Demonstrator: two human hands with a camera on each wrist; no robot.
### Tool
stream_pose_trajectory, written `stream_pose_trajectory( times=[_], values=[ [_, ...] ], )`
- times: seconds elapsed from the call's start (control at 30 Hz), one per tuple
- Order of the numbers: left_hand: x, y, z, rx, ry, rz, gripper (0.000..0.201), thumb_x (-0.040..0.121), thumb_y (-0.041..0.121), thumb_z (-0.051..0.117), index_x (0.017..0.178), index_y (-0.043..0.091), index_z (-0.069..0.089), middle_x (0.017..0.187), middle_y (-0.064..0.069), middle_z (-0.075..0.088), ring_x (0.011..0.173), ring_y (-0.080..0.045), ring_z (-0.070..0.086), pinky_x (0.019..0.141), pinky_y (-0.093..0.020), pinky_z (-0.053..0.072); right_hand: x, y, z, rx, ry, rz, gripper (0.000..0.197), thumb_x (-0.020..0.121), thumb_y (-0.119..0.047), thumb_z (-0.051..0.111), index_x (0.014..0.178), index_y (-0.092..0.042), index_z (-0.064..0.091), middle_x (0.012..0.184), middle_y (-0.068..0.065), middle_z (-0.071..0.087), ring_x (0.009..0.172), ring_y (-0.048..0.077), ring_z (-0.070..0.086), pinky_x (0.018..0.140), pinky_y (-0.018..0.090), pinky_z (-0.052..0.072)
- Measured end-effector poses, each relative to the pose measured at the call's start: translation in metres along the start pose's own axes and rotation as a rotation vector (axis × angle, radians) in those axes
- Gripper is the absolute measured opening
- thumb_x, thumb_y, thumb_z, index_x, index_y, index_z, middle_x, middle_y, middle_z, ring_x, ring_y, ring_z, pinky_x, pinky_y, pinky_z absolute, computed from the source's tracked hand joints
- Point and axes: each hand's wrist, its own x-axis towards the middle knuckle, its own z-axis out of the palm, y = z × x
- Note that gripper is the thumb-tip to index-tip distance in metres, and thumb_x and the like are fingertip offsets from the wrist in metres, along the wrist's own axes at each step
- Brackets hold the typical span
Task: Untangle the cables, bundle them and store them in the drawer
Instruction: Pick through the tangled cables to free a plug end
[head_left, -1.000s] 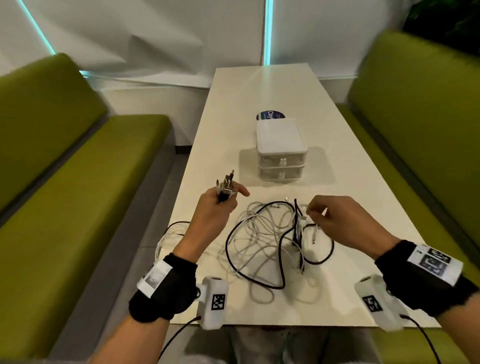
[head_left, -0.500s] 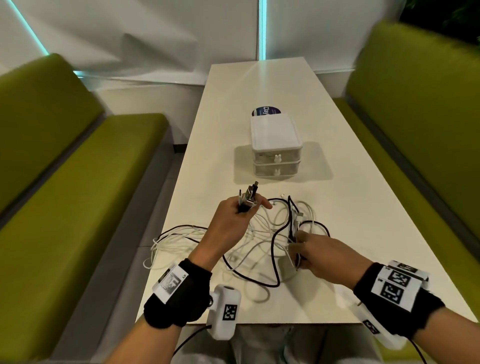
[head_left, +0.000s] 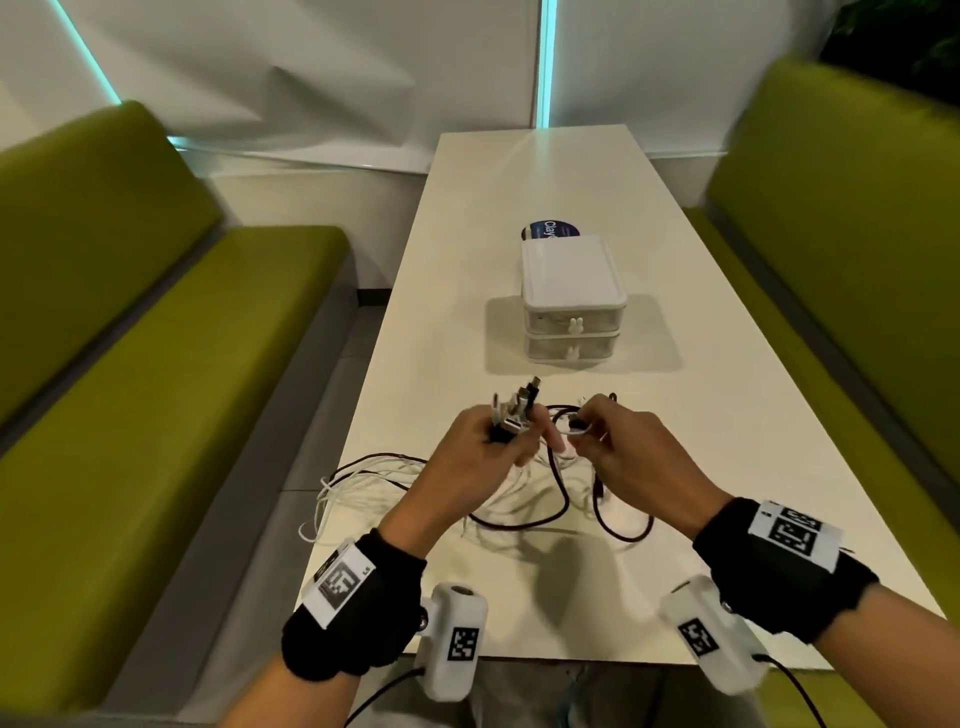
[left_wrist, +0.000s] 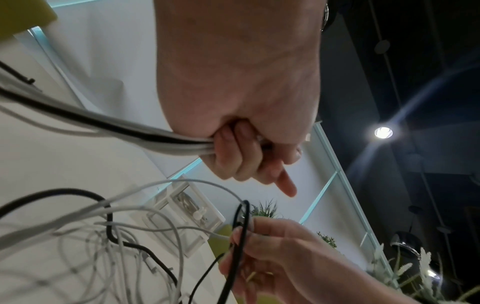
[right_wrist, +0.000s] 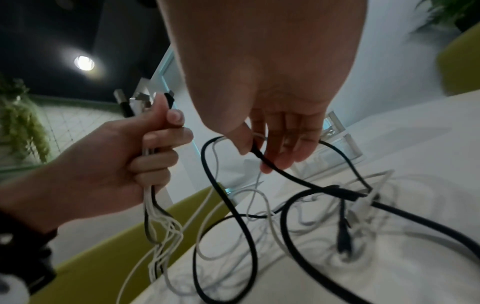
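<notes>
From your head camera the whole layout shows: the small two-drawer unit (head_left: 571, 306) stands mid-table with both drawers closed, and the tangle of cables (head_left: 524, 499) lies on the table (head_left: 727, 415) just in front of it, on your side, with some white loops hanging over the table's left edge. That view hides your palms; the wrist cameras fill them in.

The left wrist view shows your left hand (left_wrist: 241, 115) clenched round a bunch of white and black cable ends, fingers (left_wrist: 233, 156) curled tight, index finger poking out loose. In the head view the plugs (head_left: 514, 410) of that bunch stick up out of the fist, raised above the tangle.

The right wrist view shows your right hand (right_wrist: 275, 123) only half closed: thumb and fingertips pinch one black cable (right_wrist: 233, 205), with a thin white strand caught alongside, and the remaining fingers are nearly straight. That black cable loops down from the pinch into the pile in front of the drawer unit.
</notes>
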Motion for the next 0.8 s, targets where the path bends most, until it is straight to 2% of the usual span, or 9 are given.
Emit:
stream_pose_trajectory(
  times=[0.1, 0.2, 0.23, 0.3, 0.43, 0.5, 0.57, 0.7, 0.8],
  values=[
    [-0.003, 0.002, 0.005, 0.081, -0.172, -0.041, 0.027, 0.099, 0.013, 0.051, 0.086, 0.000, 0.071, 0.058, 0.011, 0.059, 0.061, -0.004, 0.051, 0.066, -0.014, 0.038, 0.008, -0.009, -0.002, 0.057, 0.131, -0.005, 0.007, 0.094, -0.024, 0.057, 0.096, -0.018, 0.056, 0.079, 0.003, 0.068, 0.068, 0.026, 0.061, 0.062, 0.038, 0.050],
    [0.001, -0.005, 0.010, 0.179, -0.237, -0.109, 0.023, 0.097, 0.020, 0.054, 0.091, 0.012, 0.075, 0.081, 0.004, 0.073, 0.087, -0.004, 0.064, 0.087, -0.020, 0.044, 0.016, -0.014, -0.008, 0.091, 0.250, -0.034, 0.015, 0.095, -0.021, 0.057, 0.108, -0.019, 0.050, 0.076, 0.003, 0.067, 0.067, 0.024, 0.060, 0.063, 0.038, 0.047],
    [0.003, -0.010, 0.010, 0.238, -0.215, -0.137, 0.023, 0.097, 0.026, 0.055, 0.088, 0.017, 0.075, 0.084, 0.003, 0.073, 0.091, -0.008, 0.065, 0.086, -0.024, 0.046, 0.017, -0.015, -0.010, 0.105, 0.222, -0.040, 0.023, 0.094, -0.020, 0.059, 0.114, -0.021, 0.046, 0.074, 0.003, 0.067, 0.066, 0.022, 0.060, 0.063, 0.038, 0.047],
    [0.006, -0.015, 0.012, 0.394, -0.125, -0.176, 0.029, 0.096, 0.036, 0.056, 0.070, 0.023, 0.061, 0.078, -0.005, 0.066, 0.087, -0.024, 0.062, 0.071, -0.032, 0.043, 0.015, -0.015, -0.011, 0.108, 0.136, -0.045, 0.038, 0.092, -0.021, 0.063, 0.122, -0.023, 0.039, 0.070, -0.001, 0.065, 0.062, 0.016, 0.058, 0.060, 0.034, 0.045],
    [0.009, -0.021, 0.009, 0.456, 0.060, -0.212, 0.026, 0.097, 0.033, 0.053, 0.078, 0.017, 0.059, 0.085, -0.013, 0.067, 0.086, -0.034, 0.058, 0.065, -0.034, 0.035, 0.008, -0.010, -0.011, 0.147, -0.030, -0.042, 0.053, 0.088, -0.023, 0.070, 0.127, -0.026, 0.035, 0.067, -0.002, 0.065, 0.051, 0.008, 0.055, 0.051, 0.017, 0.042],
    [0.009, -0.026, 0.007, 0.421, 0.072, -0.213, 0.029, 0.097, 0.036, 0.053, 0.077, 0.016, 0.061, 0.074, -0.009, 0.062, 0.080, -0.030, 0.058, 0.064, -0.034, 0.038, 0.003, -0.010, -0.009, 0.192, -0.097, -0.057, 0.054, 0.087, -0.020, 0.072, 0.126, -0.028, 0.035, 0.067, -0.002, 0.065, 0.048, 0.007, 0.050, 0.048, 0.017, 0.042],
    [0.008, -0.029, 0.009, 0.359, 0.069, -0.191, 0.029, 0.095, 0.039, 0.054, 0.087, 0.016, 0.069, 0.071, -0.003, 0.066, 0.073, -0.019, 0.060, 0.067, -0.036, 0.045, 0.001, -0.014, -0.007, 0.267, -0.118, -0.093, 0.057, 0.085, -0.015, 0.073, 0.125, -0.031, 0.036, 0.072, -0.003, 0.066, 0.052, 0.010, 0.051, 0.052, 0.023, 0.044],
    [0.005, -0.025, 0.011, 0.162, 0.155, -0.180, 0.029, 0.091, 0.040, 0.060, 0.081, 0.015, 0.069, 0.050, 0.017, 0.055, 0.051, 0.002, 0.048, 0.053, -0.016, 0.033, 0.003, -0.019, 0.000, 0.298, -0.098, -0.164, 0.060, 0.086, -0.011, 0.071, 0.126, -0.039, 0.036, 0.081, -0.019, 0.070, 0.074, 0.012, 0.062, 0.077, 0.028, 0.050],
    [0.002, -0.022, 0.010, 0.055, 0.171, -0.129, 0.040, 0.080, 0.051, 0.064, 0.095, 0.016, 0.076, 0.064, 0.021, 0.067, 0.062, 0.006, 0.057, 0.061, -0.015, 0.041, 0.001, -0.026, 0.003, 0.373, -0.054, -0.187, 0.053, 0.090, -0.014, 0.067, 0.128, -0.035, 0.037, 0.082, -0.015, 0.070, 0.078, 0.013, 0.066, 0.082, 0.031, 0.053]
  ],
)
